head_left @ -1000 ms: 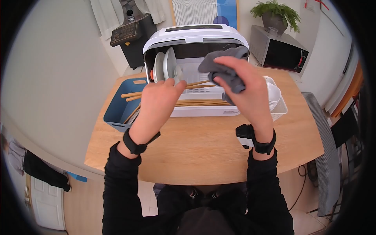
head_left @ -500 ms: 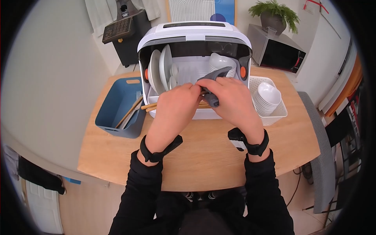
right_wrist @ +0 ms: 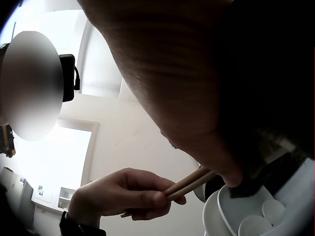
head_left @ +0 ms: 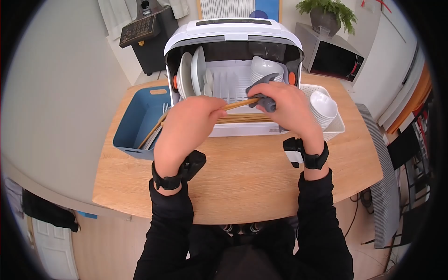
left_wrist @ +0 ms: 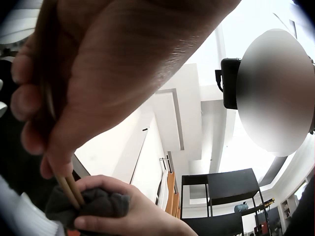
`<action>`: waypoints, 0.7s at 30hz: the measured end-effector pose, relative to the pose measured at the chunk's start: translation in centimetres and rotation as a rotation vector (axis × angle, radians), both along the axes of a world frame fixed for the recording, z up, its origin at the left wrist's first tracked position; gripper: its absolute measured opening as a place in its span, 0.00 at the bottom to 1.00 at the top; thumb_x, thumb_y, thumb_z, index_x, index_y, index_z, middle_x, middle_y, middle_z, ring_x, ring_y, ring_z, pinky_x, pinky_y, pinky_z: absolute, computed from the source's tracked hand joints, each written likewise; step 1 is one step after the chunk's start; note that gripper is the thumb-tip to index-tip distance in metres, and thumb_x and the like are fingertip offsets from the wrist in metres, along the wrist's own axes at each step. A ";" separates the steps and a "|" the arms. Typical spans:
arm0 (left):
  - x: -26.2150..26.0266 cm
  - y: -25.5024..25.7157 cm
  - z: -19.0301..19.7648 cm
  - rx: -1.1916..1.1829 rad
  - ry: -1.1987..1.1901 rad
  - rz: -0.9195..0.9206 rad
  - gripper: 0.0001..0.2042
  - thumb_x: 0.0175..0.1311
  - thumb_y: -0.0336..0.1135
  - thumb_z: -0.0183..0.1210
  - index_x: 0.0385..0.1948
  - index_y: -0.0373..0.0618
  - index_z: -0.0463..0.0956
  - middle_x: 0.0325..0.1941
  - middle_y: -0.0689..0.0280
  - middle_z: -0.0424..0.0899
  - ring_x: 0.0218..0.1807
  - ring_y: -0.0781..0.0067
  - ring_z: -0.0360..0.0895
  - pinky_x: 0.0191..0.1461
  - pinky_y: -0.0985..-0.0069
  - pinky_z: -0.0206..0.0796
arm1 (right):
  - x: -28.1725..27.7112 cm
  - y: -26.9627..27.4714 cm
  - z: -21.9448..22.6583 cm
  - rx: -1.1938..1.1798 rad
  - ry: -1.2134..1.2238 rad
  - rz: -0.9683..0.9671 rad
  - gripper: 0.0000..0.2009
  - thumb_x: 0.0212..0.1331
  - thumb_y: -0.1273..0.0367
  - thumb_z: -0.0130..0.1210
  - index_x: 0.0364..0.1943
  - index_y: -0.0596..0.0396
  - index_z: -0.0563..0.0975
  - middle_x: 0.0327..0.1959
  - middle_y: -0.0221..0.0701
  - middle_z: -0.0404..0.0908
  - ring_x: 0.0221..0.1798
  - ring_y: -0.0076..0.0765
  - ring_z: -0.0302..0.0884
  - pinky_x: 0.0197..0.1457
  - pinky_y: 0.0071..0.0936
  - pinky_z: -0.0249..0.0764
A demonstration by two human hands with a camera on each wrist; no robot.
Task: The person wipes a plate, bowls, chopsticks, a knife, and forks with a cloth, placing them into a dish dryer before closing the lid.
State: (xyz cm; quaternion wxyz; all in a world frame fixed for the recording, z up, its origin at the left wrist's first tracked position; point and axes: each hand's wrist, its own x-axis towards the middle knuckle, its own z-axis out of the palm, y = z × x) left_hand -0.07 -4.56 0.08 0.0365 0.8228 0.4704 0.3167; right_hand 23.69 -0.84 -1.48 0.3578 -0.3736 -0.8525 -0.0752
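My left hand [head_left: 189, 126] grips a pair of wooden chopsticks [head_left: 239, 103], which slant up to the right over the front of the white dish cabinet [head_left: 247, 128]. Around their right end my right hand [head_left: 294, 106] pinches a dark grey cloth [head_left: 266, 103]. From the left wrist, two chopsticks [left_wrist: 74, 191] run out of the curled left fingers into the cloth [left_wrist: 106, 202]. The right wrist view shows the left hand [right_wrist: 128, 195] holding the chopsticks [right_wrist: 189, 183]. More chopsticks [head_left: 252, 118] lie along the cabinet's front edge.
Plates [head_left: 185, 77] and stacked bowls [head_left: 266, 70] stand inside the cabinet. A blue basket [head_left: 128, 123] with cutlery is on the left, a white basket [head_left: 339, 126] with bowls on the right. Behind it stand a microwave [head_left: 336, 58] and a potted plant [head_left: 326, 18].
Since half a second ago, the hands have moved apart, exposing the chopsticks between them. The right hand with the cloth has shifted right along the chopsticks; the left has moved left.
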 end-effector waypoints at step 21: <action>2.2 0.9 -0.4 0.471 0.159 -0.113 0.05 0.55 0.29 0.64 0.33 0.50 0.82 0.30 0.70 0.81 0.38 0.68 0.78 0.59 0.65 0.61 | 0.0 -1.3 1.1 -0.497 0.342 0.359 0.28 0.52 0.61 0.69 0.57 0.56 0.76 0.52 0.37 0.81 0.54 0.36 0.78 0.60 0.29 0.71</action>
